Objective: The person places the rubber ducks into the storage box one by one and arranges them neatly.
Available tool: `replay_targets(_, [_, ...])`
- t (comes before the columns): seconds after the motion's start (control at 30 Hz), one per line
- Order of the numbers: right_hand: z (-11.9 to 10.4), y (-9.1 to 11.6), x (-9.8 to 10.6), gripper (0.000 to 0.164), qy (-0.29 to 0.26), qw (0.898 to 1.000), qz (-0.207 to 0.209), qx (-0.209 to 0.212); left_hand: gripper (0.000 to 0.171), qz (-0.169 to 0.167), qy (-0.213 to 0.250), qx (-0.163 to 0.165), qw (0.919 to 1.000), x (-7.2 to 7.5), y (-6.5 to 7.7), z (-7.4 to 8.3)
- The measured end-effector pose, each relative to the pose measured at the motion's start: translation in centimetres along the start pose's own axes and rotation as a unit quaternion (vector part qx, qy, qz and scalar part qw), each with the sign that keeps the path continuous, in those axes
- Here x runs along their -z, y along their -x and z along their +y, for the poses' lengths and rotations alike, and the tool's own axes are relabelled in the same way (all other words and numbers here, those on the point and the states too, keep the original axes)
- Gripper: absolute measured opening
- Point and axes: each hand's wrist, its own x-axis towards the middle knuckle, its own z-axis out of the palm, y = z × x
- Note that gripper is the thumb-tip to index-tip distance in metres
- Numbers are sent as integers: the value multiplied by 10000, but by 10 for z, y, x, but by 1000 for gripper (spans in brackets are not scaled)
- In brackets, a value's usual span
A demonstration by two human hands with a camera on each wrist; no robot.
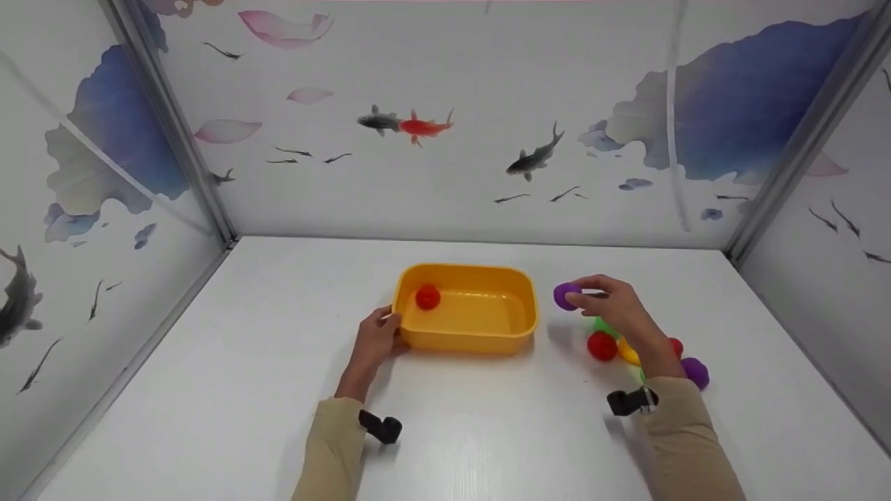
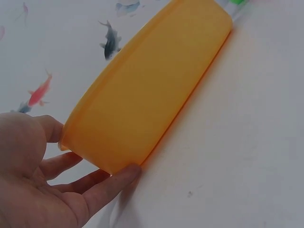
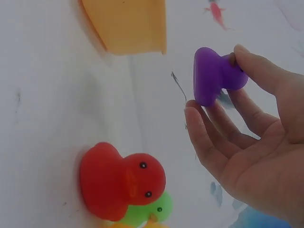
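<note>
My right hand (image 1: pixel 623 309) pinches a small purple rubber duck (image 3: pixel 206 78) between thumb and fingers, up in the air just right of a yellow plastic basin (image 1: pixel 466 342). With its fingertips at the rim and low on the end wall, my left hand (image 1: pixel 376 339) grips the basin's left end. Inside the basin, toward the left, lies a red duck (image 1: pixel 428 297). Below my right hand on the table are another red duck (image 3: pixel 102 180) and a green duck (image 3: pixel 159 209). The right forearm partly hides the other ducks there.
A yellow duck (image 1: pixel 630 353) and a second purple duck (image 1: pixel 695 374) sit in the cluster at the right. The white table (image 1: pixel 473 424) is walled in by panels (image 1: pixel 445 188) printed with fish and petals, at the back and both sides.
</note>
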Motion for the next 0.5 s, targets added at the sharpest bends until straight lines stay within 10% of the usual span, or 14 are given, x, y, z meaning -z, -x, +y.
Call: replay_targets(0.5, [-45,-28,-36,57,-467,9966,-635,232,47,0,-8,-119,9999,0,1,1])
